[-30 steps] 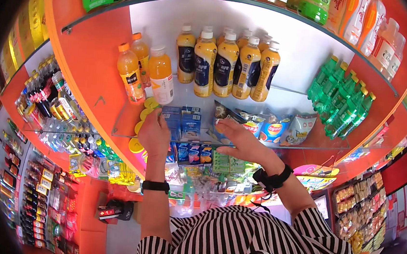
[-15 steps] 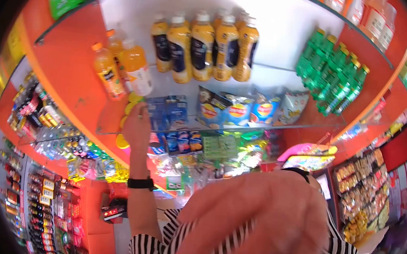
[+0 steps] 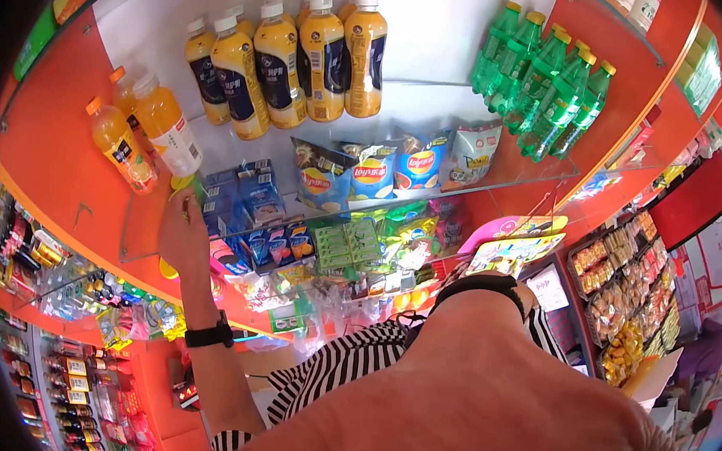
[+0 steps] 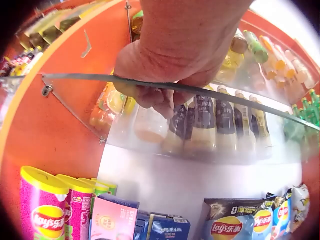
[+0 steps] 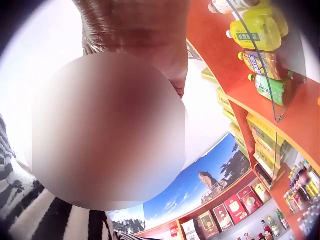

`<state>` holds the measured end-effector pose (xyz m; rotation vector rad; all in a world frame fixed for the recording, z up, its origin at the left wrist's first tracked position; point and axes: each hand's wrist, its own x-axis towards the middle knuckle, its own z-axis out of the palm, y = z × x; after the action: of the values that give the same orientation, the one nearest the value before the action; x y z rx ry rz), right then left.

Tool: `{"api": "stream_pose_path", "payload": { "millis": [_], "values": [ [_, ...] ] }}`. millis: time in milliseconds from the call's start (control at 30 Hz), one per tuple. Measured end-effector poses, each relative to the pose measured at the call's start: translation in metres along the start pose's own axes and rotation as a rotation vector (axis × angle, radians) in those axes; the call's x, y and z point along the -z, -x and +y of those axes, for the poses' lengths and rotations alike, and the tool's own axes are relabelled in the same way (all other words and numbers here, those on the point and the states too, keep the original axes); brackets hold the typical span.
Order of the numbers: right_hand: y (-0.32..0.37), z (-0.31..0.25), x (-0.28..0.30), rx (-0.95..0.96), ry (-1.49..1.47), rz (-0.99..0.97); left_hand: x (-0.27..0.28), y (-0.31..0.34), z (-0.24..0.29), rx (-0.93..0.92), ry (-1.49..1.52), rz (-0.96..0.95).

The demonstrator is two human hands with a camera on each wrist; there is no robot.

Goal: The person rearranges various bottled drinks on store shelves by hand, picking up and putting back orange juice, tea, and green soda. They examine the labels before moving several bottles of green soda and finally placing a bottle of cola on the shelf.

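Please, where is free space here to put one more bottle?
A bare stretch of the upper glass shelf lies between the yellow bottles and the green bottles. The lower shelf is crowded: blue boxes and chip bags side by side, left hand at its end.

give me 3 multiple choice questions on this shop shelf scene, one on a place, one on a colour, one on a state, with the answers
1. Where do the chip bags stand?
A on the floor
B on the glass shelf, right of the blue boxes
C in a shopping cart

2. What colour are the lids of the Lay's cans?
A yellow
B black
C white

3. How is the right arm placed?
A hanging at the side
B folded behind the back
C raised close to the head camera

1 B, the bags line up beside the boxes on the glass.
2 A, the left wrist view shows yellow lids.
3 C, it fills the lower head view.
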<state>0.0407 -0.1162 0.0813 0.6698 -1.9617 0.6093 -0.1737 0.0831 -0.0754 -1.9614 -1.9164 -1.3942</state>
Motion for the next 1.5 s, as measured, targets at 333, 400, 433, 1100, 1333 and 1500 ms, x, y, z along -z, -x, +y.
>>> {"api": "stream_pose_path", "payload": {
  "millis": [333, 400, 433, 1100, 1333, 1500],
  "values": [
    [0.003, 0.011, 0.013, -0.065, -0.019, 0.018, -0.02, -0.003, -0.014, -0.1, -0.066, 0.091],
    [0.002, 0.017, 0.015, -0.069, -0.048, 0.007, -0.016, 0.001, -0.006, -0.079, -0.063, 0.102],
    [0.001, 0.019, 0.015, -0.072, -0.053, -0.001, -0.013, 0.001, -0.002, -0.08, -0.065, 0.097],
    [-0.021, 0.04, 0.005, -0.095, -0.062, -0.047, -0.005, 0.004, 0.009, -0.078, -0.119, 0.09],
    [-0.03, 0.055, 0.0, -0.217, 0.099, 0.05, -0.025, 0.003, -0.012, -0.12, 0.021, -0.032],
    [0.002, 0.075, 0.041, -0.523, 0.161, 0.362, -0.019, 0.01, -0.013, -0.2, 0.571, -0.078]
  ]
}}
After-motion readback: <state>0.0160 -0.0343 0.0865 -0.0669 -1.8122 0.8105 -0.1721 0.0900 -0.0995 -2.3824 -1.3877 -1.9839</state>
